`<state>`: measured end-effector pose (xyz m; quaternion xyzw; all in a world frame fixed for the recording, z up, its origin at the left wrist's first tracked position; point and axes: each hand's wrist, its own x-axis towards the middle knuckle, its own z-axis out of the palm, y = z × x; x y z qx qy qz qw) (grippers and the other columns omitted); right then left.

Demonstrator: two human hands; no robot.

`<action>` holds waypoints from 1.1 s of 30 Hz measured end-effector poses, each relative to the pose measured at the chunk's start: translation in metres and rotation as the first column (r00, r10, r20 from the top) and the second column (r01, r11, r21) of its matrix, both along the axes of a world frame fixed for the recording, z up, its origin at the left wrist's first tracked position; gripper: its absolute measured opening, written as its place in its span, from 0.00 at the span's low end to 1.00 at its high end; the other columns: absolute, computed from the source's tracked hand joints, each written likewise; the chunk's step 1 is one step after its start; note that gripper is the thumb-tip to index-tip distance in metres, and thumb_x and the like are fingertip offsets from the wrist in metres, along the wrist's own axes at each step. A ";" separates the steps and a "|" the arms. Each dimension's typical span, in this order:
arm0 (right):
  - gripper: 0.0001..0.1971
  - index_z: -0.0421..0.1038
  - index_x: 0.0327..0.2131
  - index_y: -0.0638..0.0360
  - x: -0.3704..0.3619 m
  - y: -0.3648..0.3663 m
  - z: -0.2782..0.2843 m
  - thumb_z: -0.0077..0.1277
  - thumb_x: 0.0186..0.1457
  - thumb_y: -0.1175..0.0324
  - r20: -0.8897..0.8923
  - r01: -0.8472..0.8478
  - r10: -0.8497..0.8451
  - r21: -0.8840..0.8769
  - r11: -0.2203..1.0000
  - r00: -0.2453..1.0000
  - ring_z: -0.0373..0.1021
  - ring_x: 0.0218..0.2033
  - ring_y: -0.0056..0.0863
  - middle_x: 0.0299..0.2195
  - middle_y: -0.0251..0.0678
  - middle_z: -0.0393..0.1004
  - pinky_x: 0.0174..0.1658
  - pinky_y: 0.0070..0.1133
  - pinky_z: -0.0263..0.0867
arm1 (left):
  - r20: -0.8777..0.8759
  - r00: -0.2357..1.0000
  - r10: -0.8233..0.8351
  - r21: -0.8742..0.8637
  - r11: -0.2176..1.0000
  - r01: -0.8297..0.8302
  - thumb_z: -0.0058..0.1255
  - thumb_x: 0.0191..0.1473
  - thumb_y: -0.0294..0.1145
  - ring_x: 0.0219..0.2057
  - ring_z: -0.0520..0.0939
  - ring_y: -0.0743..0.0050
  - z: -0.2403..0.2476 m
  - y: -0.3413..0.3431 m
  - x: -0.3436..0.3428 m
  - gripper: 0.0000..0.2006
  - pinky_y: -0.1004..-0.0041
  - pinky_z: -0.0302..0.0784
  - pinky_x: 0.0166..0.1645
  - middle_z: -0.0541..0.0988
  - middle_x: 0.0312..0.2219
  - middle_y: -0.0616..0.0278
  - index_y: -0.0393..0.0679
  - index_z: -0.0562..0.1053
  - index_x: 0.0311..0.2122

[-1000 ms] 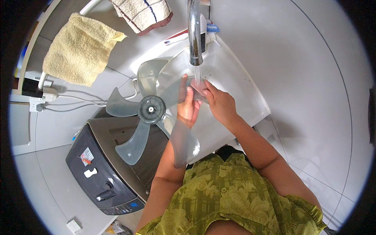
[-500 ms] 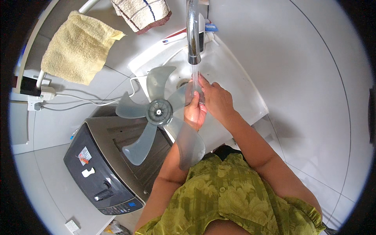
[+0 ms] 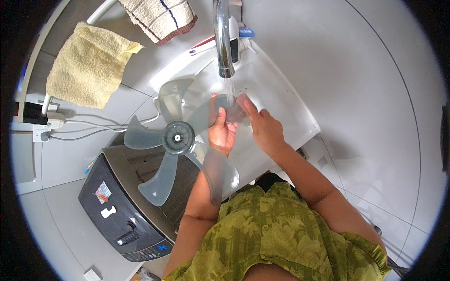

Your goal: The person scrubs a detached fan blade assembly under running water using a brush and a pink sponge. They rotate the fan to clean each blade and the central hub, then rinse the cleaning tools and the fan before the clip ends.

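A grey, see-through plastic fan blade wheel (image 3: pixel 177 137) with several blades hangs tilted over the washbasin (image 3: pixel 281 107). My left hand (image 3: pixel 222 133) grips one of its blades, thumb on the upper side and the other fingers partly hidden beneath. Water runs from the chrome tap (image 3: pixel 224 61) onto that blade's outer part. Close by, at the blade's tip, is my right hand (image 3: pixel 268 130). Its fingers point up and left and are smeared by motion, so whether they touch the blade or are closed cannot be made out.
A dark top-loading washing machine (image 3: pixel 126 206) stands left of the basin, under the fan blade wheel. A yellow towel (image 3: pixel 91 65) and a checked towel (image 3: pixel 161 18) hang upper left. Plugs and cables (image 3: pixel 55 120) are on the left wall. A toothbrush (image 3: pixel 202 47) lies at the basin's back.
The fan blade wheel and my left hand have shifted left in view. My right hand has moved a little right and down, away from my left hand. Water still runs.
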<state>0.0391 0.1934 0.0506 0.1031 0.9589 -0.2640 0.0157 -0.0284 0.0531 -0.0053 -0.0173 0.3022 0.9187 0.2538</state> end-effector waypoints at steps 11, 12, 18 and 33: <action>0.24 0.57 0.58 0.38 -0.009 -0.005 0.009 0.41 0.57 0.67 -0.076 0.028 -0.032 -0.055 0.998 0.997 0.70 0.26 0.43 0.29 0.43 0.66 0.30 0.35 0.68 | 0.043 0.999 0.020 0.003 1.000 -0.020 0.39 0.62 0.31 0.51 0.71 0.65 0.017 0.012 0.007 0.25 0.61 0.70 0.52 0.66 0.54 0.60 0.57 0.52 0.63; 0.25 0.57 0.58 0.38 0.007 -0.008 0.006 0.41 0.56 0.68 -0.032 -0.001 -0.001 -0.062 0.998 0.999 0.70 0.27 0.44 0.30 0.44 0.66 0.31 0.36 0.68 | 0.055 0.998 0.035 0.001 0.999 -0.035 0.40 0.61 0.31 0.52 0.70 0.64 0.019 0.007 0.007 0.25 0.61 0.70 0.52 0.65 0.54 0.60 0.57 0.52 0.63; 0.24 0.59 0.57 0.37 0.010 -0.008 -0.005 0.40 0.57 0.68 -0.024 0.010 -0.011 -0.040 0.999 1.000 0.70 0.28 0.45 0.30 0.45 0.66 0.31 0.35 0.68 | 0.032 0.999 -0.010 0.009 1.000 0.009 0.38 0.62 0.31 0.56 0.67 0.61 0.008 0.006 0.010 0.25 0.57 0.67 0.56 0.61 0.57 0.60 0.55 0.51 0.63; 0.23 0.59 0.58 0.38 0.011 0.005 -0.018 0.39 0.59 0.67 -0.022 0.044 -0.043 0.035 0.998 0.999 0.69 0.27 0.44 0.26 0.44 0.68 0.30 0.36 0.67 | 0.107 0.994 -0.003 0.001 1.000 0.003 0.36 0.63 0.34 0.53 0.70 0.52 -0.006 0.006 -0.005 0.25 0.50 0.67 0.55 0.63 0.56 0.56 0.57 0.49 0.64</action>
